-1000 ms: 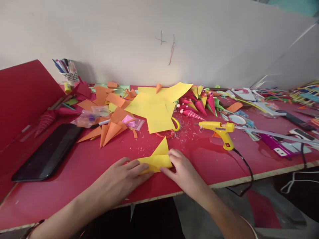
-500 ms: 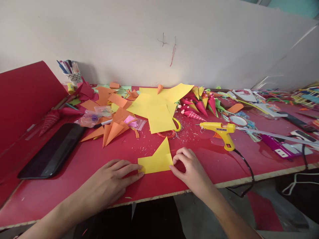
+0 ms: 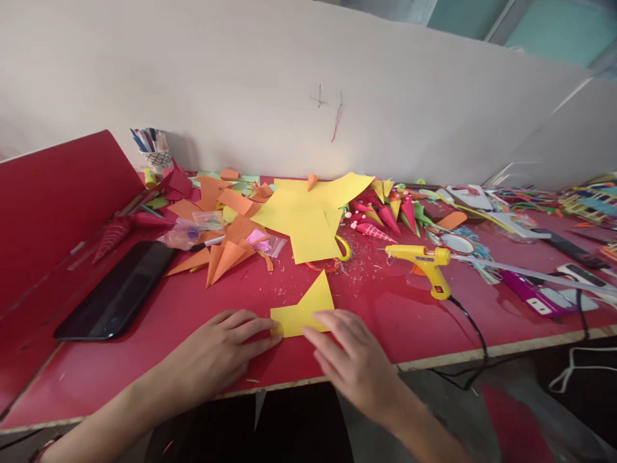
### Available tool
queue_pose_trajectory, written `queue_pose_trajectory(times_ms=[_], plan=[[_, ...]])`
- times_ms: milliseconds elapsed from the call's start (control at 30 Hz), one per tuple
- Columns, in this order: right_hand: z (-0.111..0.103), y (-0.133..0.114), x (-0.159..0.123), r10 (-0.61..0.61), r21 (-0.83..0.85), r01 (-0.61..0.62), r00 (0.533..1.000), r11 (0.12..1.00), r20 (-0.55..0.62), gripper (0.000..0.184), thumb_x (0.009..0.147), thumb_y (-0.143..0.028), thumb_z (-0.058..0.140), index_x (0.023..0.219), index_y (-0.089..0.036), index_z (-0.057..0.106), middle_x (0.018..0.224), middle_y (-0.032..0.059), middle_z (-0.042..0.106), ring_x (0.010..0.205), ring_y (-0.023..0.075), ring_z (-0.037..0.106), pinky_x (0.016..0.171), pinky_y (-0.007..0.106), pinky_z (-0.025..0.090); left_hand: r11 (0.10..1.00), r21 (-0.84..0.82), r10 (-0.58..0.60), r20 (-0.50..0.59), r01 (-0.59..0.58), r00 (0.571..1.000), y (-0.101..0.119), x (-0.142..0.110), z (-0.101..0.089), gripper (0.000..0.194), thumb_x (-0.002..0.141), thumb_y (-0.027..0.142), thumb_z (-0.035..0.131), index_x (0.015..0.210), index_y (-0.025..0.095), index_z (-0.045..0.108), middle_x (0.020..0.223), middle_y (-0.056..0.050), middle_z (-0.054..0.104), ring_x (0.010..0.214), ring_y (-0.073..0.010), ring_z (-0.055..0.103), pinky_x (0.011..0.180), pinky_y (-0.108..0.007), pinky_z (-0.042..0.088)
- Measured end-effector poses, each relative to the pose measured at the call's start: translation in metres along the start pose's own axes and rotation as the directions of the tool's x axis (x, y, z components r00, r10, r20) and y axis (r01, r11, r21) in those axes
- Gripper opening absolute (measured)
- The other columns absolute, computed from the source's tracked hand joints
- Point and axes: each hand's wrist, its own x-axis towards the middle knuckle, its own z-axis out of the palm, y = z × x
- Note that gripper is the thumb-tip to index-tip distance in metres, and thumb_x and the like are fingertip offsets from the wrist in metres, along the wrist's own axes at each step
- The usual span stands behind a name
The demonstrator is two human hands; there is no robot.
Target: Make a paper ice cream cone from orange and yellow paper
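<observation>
A small piece of yellow paper [image 3: 313, 302], folded, with a pointed flap at its upper right, lies on the red table close to the front edge. My left hand [image 3: 224, 341] has its left corner between thumb and index finger, keeping it down. Over the paper's lower right part is my right hand [image 3: 354, 357], palm down, fingers stretched out and apart, fingertips at the lower edge and slightly blurred. That hand hides the paper's lower right corner. Larger yellow paper sheets [image 3: 313, 225] lie just behind, with yellow scissor handles [image 3: 344, 248] showing at their right.
A yellow glue gun [image 3: 424, 260] with a black cord lies to the right. Orange paper pieces [image 3: 231, 257] and a black phone [image 3: 116, 289] are at left. Pink paper cones [image 3: 388, 218] and a purple power strip [image 3: 527, 292] are farther right. A pen cup [image 3: 157, 157] stands by the wall.
My right hand has moved left from the paper's right edge onto its face, its pinch opening into outstretched fingers. My left hand stays at the left corner. The camera view has shifted slightly.
</observation>
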Motion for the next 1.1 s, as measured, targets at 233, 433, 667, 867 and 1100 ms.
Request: queue_pose_trajectory(times_ms=[233,433,667,867,1100], plan=[[0.011,-0.015,0.0,-0.003,0.07,-0.009,0.986,0.998,0.169,0.05,0.082,-0.042,0.043,0.126,-0.017,0.04,0.122,0.009,0.049,0.109,0.0239,0.043,0.095,0.043,0.035,0.999,-0.049,0.016,-0.018,-0.017,1.0,-0.001,-0.001,0.001,0.048,0.076,0.008,0.042,0.119,0.029,0.047,0.119,0.001,0.054,0.099,-0.0175,0.051,0.087,-0.031,0.04],[-0.002,0.007,-0.022,0.106,0.007,-0.107,0.989,0.994,0.103,0.04,0.082,-0.038,0.045,0.12,-0.024,0.049,0.12,0.0075,0.051,0.109,0.0233,0.045,0.091,0.042,0.04,0.983,-0.181,0.006,-0.058,-0.016,0.998,-0.01,-0.006,0.007,0.057,0.073,0.003,0.038,0.121,0.033,0.044,0.122,0.002,0.052,0.103,-0.0167,0.05,0.089,-0.032,0.041],[-0.005,0.02,-0.038,0.172,-0.056,-0.168,0.982,0.984,0.081,0.037,0.082,-0.032,0.045,0.118,-0.024,0.051,0.123,0.0074,0.049,0.111,0.0235,0.044,0.09,0.043,0.041,0.977,-0.211,0.016,-0.048,-0.026,0.999,-0.012,-0.007,0.004,0.055,0.075,0.005,0.039,0.121,0.035,0.045,0.123,0.004,0.051,0.105,-0.0162,0.051,0.09,-0.032,0.042],[-0.007,0.022,-0.034,0.164,0.01,-0.165,0.986,0.986,0.021,0.027,0.082,-0.022,0.045,0.106,-0.023,0.057,0.111,0.0061,0.058,0.103,0.0208,0.051,0.086,0.039,0.045,0.98,-0.2,0.014,-0.046,-0.023,0.999,-0.01,-0.008,0.0,0.052,0.076,0.008,0.04,0.121,0.034,0.045,0.122,0.003,0.052,0.105,-0.0169,0.052,0.09,-0.033,0.042],[-0.019,0.025,0.004,0.118,0.091,-0.117,0.993,0.989,-0.005,0.043,0.081,-0.02,0.043,0.123,-0.02,0.037,0.118,0.01,0.049,0.112,0.0214,0.043,0.092,0.04,0.041,0.975,-0.221,0.01,-0.12,-0.037,0.993,-0.006,-0.005,-0.005,0.045,0.076,0.01,0.041,0.114,0.032,0.052,0.115,0.001,0.057,0.099,-0.0164,0.055,0.085,-0.029,0.045]])
